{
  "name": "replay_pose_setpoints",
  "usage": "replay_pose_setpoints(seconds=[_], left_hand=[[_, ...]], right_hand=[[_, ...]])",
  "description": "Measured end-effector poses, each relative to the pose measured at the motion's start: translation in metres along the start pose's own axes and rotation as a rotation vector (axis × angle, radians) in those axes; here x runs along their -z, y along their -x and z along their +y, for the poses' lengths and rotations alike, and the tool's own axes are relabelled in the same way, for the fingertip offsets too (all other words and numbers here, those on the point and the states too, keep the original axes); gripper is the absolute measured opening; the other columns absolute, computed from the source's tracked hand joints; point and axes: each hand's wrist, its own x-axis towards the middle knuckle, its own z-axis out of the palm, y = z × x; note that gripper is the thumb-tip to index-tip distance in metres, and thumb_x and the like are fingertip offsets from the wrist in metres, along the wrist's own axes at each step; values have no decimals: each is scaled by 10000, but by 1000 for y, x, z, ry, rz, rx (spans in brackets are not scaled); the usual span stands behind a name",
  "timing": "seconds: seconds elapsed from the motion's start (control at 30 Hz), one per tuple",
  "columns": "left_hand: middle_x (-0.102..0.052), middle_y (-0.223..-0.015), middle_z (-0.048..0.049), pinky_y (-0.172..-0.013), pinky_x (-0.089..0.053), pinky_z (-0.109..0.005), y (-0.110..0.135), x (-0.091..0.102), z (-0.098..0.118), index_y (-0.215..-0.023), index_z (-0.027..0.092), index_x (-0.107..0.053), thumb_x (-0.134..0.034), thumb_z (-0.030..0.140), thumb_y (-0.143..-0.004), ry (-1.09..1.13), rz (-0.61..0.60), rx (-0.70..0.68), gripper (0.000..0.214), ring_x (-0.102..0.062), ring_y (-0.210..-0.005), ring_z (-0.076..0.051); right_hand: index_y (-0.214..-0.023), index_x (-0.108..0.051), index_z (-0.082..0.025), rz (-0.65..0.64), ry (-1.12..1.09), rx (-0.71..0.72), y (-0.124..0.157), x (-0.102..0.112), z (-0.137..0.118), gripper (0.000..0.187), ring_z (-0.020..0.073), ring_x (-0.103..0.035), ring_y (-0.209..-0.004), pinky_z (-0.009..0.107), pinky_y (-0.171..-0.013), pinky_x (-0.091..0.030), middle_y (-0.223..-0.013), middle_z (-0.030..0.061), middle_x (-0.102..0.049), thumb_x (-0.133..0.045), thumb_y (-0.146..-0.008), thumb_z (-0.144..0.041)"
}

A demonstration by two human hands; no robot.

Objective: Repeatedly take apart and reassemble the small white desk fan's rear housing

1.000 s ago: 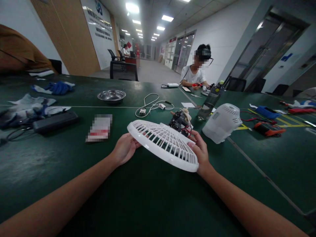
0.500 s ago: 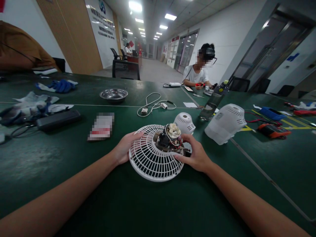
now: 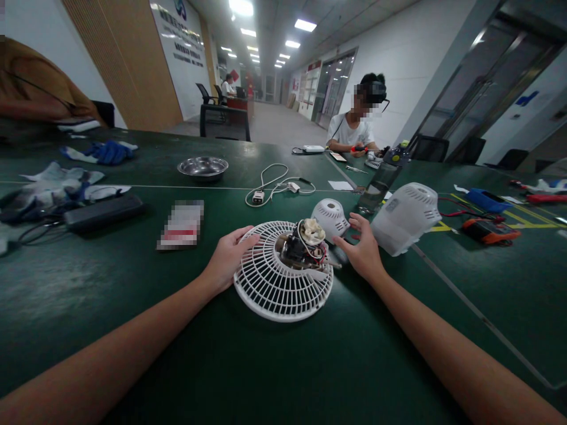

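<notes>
A round white fan grille [image 3: 283,301] lies on the green table in front of me, with a dark fan motor [image 3: 297,249] and loose wires at its centre. My left hand [image 3: 230,257] grips the grille's left rim, thumb on top and the other fingers around the edge. Off to the right of the motor, my right hand [image 3: 363,251] is apart from the grille, fingers spread and holding nothing. Just behind the motor sits a white vented motor cover [image 3: 330,218], close to my right fingertips. A larger translucent white housing [image 3: 405,219] stands right of that hand.
Behind the housing stands a water bottle [image 3: 383,180]. A coiled white cable [image 3: 279,186], a metal bowl [image 3: 202,169] and a black case [image 3: 106,213] lie farther back. An orange multimeter [image 3: 491,230] is at right. A person [image 3: 354,127] works across the table.
My right hand has let go of the motor side and moved right and slightly up, its fingers opening. My left hand keeps its hold on the grille.
</notes>
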Motion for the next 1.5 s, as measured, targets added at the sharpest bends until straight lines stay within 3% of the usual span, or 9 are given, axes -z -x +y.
replay_pose_setpoints(seconds=[0.1,0.27,0.43,0.57,0.67,0.83,1.5], left_hand=[[-718,-1253,-172,-759,-650,-309,0,0,-1,-1347,118,-622,-733,125,-879,-42,24,-41,481,-769,-898,-211],[-733,-1206,-165,-739,-643,-294,0,-1,-2,-1358,123,-603,-705,128,-902,-60,-7,-50,467,-765,-897,-209],[-749,-1145,-152,-728,-645,-304,3,-2,1,-1376,136,-598,-696,122,-903,-66,-7,-29,483,-764,-867,-210],[-748,-1139,-143,-710,-645,-299,5,-4,3,-1381,153,-597,-690,137,-912,-74,-5,-11,478,-759,-867,-209],[-748,-1121,-147,-720,-643,-303,6,-5,4,-1371,141,-606,-676,129,-916,-71,11,-9,461,-759,-867,-211],[-749,-1107,-143,-724,-638,-305,6,-6,5,-1372,138,-603,-669,124,-917,-90,14,-20,460,-755,-849,-204],[-760,-1095,-130,-733,-641,-289,-1,2,-2,-1364,153,-594,-678,154,-921,-73,-32,-31,451,-759,-864,-200]], right_hand=[[-1462,-454,-241,-46,36,-40,-4,-5,9,867,328,-615,-1203,567,-1051,-468,-1287,130,-657,-844,-711,-429],[-1296,-548,-240,-4,-91,-113,-7,-8,14,712,286,-688,-1008,504,-929,-541,-1106,78,-720,-855,-666,-369],[-1238,-497,-276,105,-580,-418,-11,-2,7,604,212,-655,-709,361,-658,-569,-780,-30,-674,-768,-717,-414],[-1128,-531,-287,-75,-947,-596,-8,3,-4,399,232,-690,-765,357,-638,-568,-884,20,-717,-600,-800,-503],[-1092,-569,-279,-204,-1012,-601,-3,5,-12,366,235,-704,-794,352,-643,-557,-937,40,-735,-563,-821,-526],[-1067,-643,-259,-311,-1044,-589,2,5,-20,367,211,-699,-784,328,-650,-540,-963,34,-749,-492,-843,-507],[-1008,-639,-270,-325,-1105,-613,2,8,-23,315,230,-652,-871,353,-678,-524,-1010,28,-737,-458,-795,-416]])
